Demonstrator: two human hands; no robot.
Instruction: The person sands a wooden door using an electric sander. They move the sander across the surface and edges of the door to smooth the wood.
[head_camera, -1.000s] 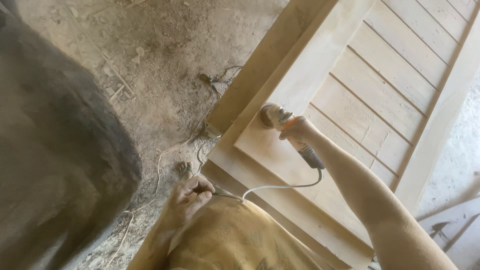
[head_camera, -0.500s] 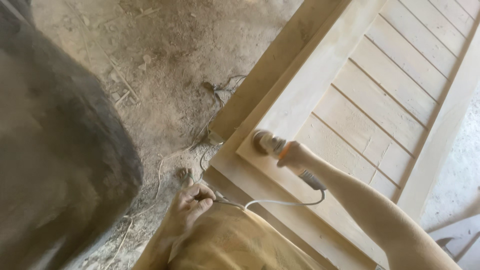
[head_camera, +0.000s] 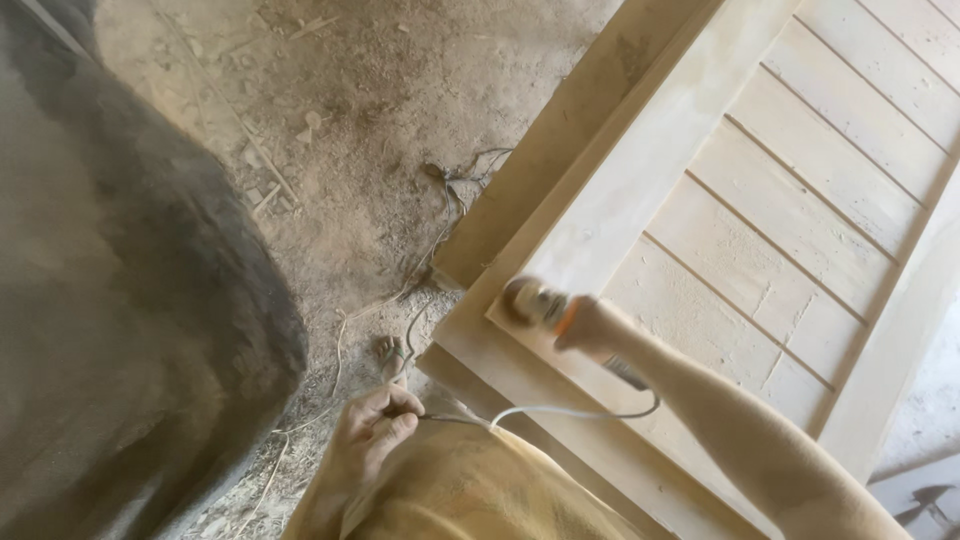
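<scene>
My right hand (head_camera: 592, 328) grips a dusty angle grinder (head_camera: 540, 306) with an orange collar; its disc presses on the near corner of a pale wooden door panel (head_camera: 760, 190) made of a frame and horizontal slats. A white power cord (head_camera: 575, 411) runs from the grinder's tail back toward my waist. My left hand (head_camera: 375, 425) is closed around that cord beside my hip, above the dirt floor. My yellow, dust-covered clothing (head_camera: 480, 490) fills the bottom of the view.
A second wooden frame (head_camera: 560, 130) lies under the panel, sticking out on the left. A large dark mound (head_camera: 120, 300) takes up the left side. Tangled wires (head_camera: 450, 180) and wood scraps lie on the sawdust-strewn floor (head_camera: 380, 90). My foot (head_camera: 392, 352) shows near the frame's corner.
The grinder and my right hand slid down along the panel's edge toward the near corner. My left hand kept hold of the cord. The view shifted slightly.
</scene>
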